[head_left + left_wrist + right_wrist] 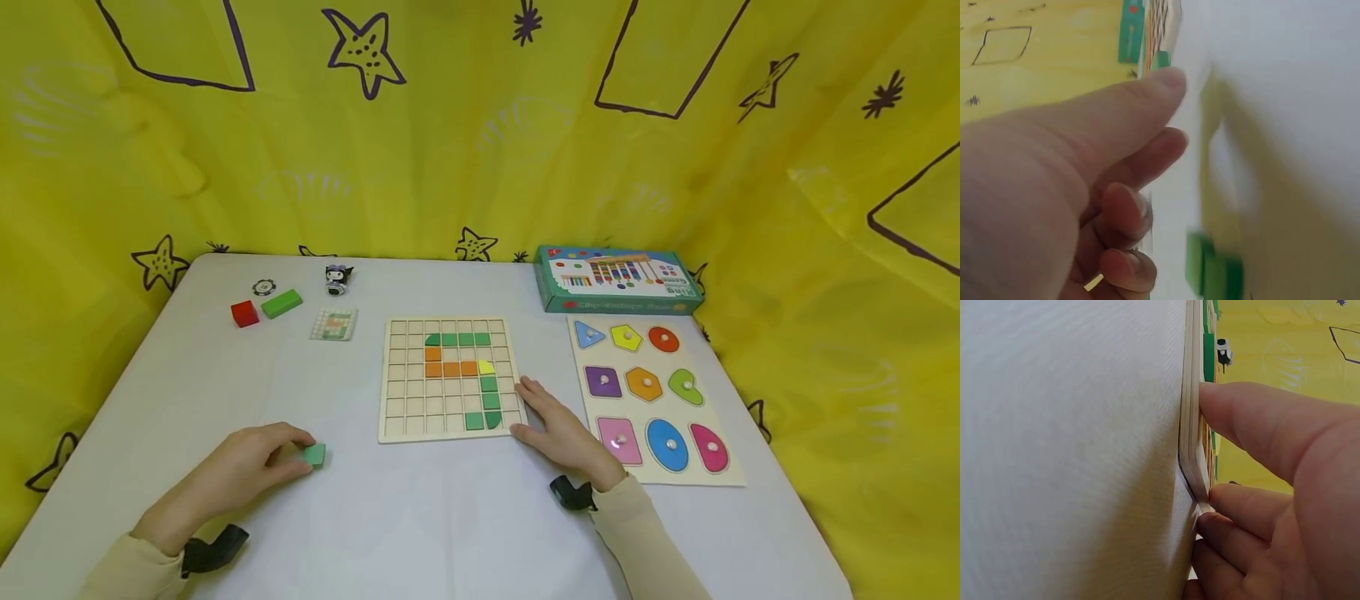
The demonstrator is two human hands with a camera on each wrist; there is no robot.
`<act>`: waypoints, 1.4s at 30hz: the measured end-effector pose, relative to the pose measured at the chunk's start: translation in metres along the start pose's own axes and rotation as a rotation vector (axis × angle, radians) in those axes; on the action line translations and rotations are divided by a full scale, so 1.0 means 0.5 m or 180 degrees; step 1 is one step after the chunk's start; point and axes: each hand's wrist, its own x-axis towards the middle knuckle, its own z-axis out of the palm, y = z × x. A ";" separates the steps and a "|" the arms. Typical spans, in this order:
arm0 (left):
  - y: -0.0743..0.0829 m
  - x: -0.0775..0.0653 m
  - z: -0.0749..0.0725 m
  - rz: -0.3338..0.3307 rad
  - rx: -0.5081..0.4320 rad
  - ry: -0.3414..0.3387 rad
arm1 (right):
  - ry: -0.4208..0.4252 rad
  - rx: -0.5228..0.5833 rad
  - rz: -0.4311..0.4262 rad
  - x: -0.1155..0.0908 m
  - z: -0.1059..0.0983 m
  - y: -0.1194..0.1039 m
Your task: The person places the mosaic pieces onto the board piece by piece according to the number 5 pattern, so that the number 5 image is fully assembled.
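My left hand (238,468) is left of the grid board, pinching a small green block (315,455) between thumb and fingers. In the left wrist view, the block (1160,60) shows beyond the thumb tip. The wooden grid board (405,387) lies flat, with green, orange and yellow pieces set in its squares. My right hand (558,429) rests at its near right corner, fingers fairly straight along the right edge and thumb at the front edge. In the right wrist view, the thumb and fingertips touch the board's side (1191,412). A small pattern card (334,325) lies left of the board.
At the back left are a red block (244,314), a green bar (282,304), a round chip (264,287) and a small figurine (337,280). A shape puzzle board (656,400) lies at right, with a green toy box (618,282) behind it. Yellow curtain (450,150) surrounds the table.
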 end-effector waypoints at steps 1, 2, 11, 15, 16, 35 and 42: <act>0.005 0.008 0.004 -0.0001 -0.0029 0.0004 | 0.0003 -0.0013 -0.0006 0.000 0.000 0.000; 0.011 0.016 0.008 0.0020 -0.0044 0.0021 | 0.0007 -0.0025 -0.0018 0.001 0.000 0.001; 0.072 0.107 0.033 0.0491 0.0072 0.0189 | -0.0029 0.0012 -0.0039 0.002 -0.002 -0.001; 0.100 0.151 0.049 0.0698 0.0179 0.0246 | -0.0010 0.0019 -0.0042 0.001 -0.004 -0.002; 0.107 0.161 0.054 0.0721 0.0193 0.0246 | -0.0007 0.0023 -0.0043 0.002 -0.004 -0.002; 0.173 0.278 0.137 0.1170 0.0436 0.0087 | 0.0008 0.0034 -0.0063 0.000 0.000 0.004; 0.181 0.288 0.141 0.1169 0.0436 0.0000 | 0.0026 0.0014 -0.0045 0.000 0.001 0.008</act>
